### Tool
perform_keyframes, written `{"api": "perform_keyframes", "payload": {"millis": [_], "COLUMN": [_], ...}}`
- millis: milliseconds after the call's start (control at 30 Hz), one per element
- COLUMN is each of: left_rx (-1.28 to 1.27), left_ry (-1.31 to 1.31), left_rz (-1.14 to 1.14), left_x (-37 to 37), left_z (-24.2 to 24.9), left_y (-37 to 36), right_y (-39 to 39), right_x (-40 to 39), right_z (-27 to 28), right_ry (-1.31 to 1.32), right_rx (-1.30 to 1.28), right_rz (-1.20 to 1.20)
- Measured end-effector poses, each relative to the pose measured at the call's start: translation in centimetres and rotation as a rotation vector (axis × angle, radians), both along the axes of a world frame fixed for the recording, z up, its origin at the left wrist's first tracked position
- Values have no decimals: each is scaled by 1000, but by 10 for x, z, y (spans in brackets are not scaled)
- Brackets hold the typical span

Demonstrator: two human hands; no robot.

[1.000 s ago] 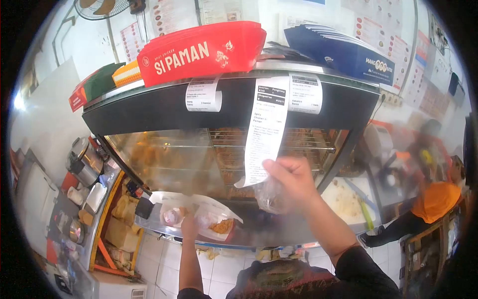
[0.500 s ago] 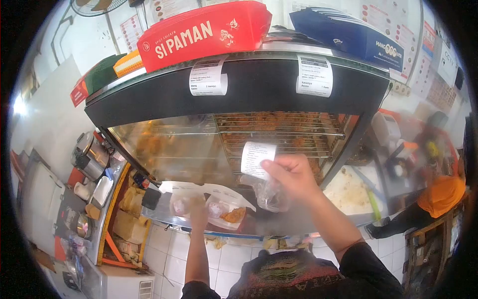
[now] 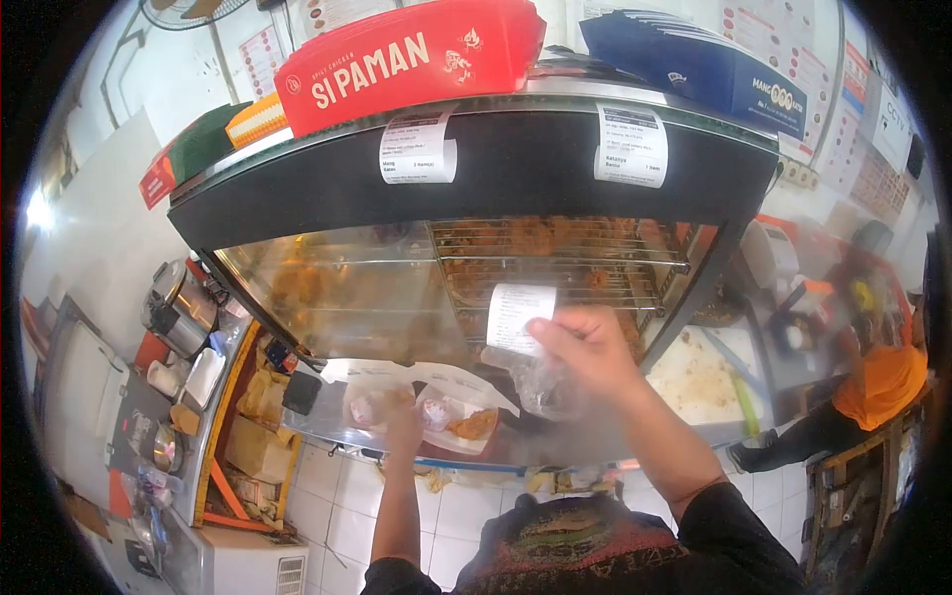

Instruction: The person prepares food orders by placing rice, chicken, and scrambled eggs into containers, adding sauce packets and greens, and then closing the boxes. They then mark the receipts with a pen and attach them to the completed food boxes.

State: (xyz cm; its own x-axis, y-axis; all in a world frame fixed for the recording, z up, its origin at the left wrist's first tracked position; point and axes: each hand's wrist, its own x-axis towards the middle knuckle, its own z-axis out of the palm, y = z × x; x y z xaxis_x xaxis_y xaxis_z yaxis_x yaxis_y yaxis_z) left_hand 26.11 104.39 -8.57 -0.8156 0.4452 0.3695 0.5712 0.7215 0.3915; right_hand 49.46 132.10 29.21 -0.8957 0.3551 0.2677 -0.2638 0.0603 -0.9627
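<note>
My right hand (image 3: 595, 349) is closed, pinching a white printed receipt (image 3: 518, 309) between thumb and fingers in front of the warmer's glass. Just below the receipt hangs a crumpled clear plastic bag (image 3: 543, 387), close under the same hand. Down at the counter, my left hand (image 3: 404, 428) is over the open white paper boxes (image 3: 451, 375); its fingers are blurred, and I cannot tell what they grip. Beside it in a box lie a wrapped white bundle (image 3: 433, 413) and a piece of fried chicken (image 3: 476, 424). Another wrapped bundle (image 3: 365, 409) sits left of the hand.
A black-framed food warmer (image 3: 327, 208) with wire racks of fried food stands ahead. Two receipts hang on its front. Red boxes (image 3: 416, 64) and blue boxes (image 3: 694, 74) are stacked on top. At right are a cutting board (image 3: 699, 382) and a person in orange (image 3: 883, 387).
My right hand keeps the receipt raised, having shifted only slightly. My left hand stays at the boxes, with little movement to the right.
</note>
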Motion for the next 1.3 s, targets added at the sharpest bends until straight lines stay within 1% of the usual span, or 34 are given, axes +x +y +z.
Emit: {"api": "perform_keyframes", "payload": {"millis": [67, 100, 167, 200, 233, 267, 300, 333, 367, 400, 433, 500, 533, 633, 733, 833, 933, 1033, 1133, 1167, 1200, 1267, 1300], "left_rx": [-48, -104, -222, -173, -172, -125, -17, -28, -32, -34, -3, -67, -96, -368, -496, -512, -285, 110, 449, 557, 506, 760, 754], "left_ry": [-160, 32, 388, 270, 203, 127, 183, 3, -172, -345, -297, 4, 157, 121, -81, -248, -160, -237, -194, -347, -356, -544, -539], "left_rz": [30, -3, -44, -105, -121, -111, -107, 12, 124, 231, 418, 271, 194, 197, 129, 158, 184, 141, 127, 201, 289, 376, 427], "left_x": [5, 10, 15, 5, 12, 15, 10, 14, 23, 23, 0, -35, -47, -74, -93, -76, -71, -41, -16, -1, 21, 73, 89], "left_z": [2, 14, 29, 1, 17, 27, 22, 42, 81, 103, 83, 29, 11, -6, 11, 78, 83, 111, 96, 87, 98, 132, 125], "left_y": [3, 10, 14, 7, 6, 4, 5, 5, 6, 7, -16, -52, -63, -75, -82, -61, -58, -56, -71, -77, -81, -78, -90], "right_y": [3, 8, 10, 8, 8, -2, -2, 3, 11, 18, 21, 21, 21, 23, 16, 31, 33, 38, 39, 41, 44, 51, 52], "right_x": [-1, 1, 5, 5, 5, 7, 6, 10, 14, 20, 23, 29, 32, 42, 48, 63, 78, 96, 109, 111, 113, 113, 111], "right_z": [-4, -6, -4, -8, -14, -11, -19, -26, -35, -47, -60, -77, -83, -95, -102, -127, -132, -143, -156, -165, -174, -189, -196], "right_ry": [-7, -14, -76, -122, -134, -112, -109, -98, -133, -166, -209, -235, -245, -317, -353, -325, -401, -466, -511, -493, -479, -538, -561], "right_rx": [18, 26, 68, 83, 33, 3, -10, -20, -21, -22, -27, -44, -52, -5, -79, -14, -40, -58, -27, 5, 43, 11, 14], "right_rz": [0, 2, -66, -75, -78, -139, -123, -118, -118, -123, -128, -163, -182, -175, -232, -227, -346, -406, -436, -438, -423, -339, -267]}}
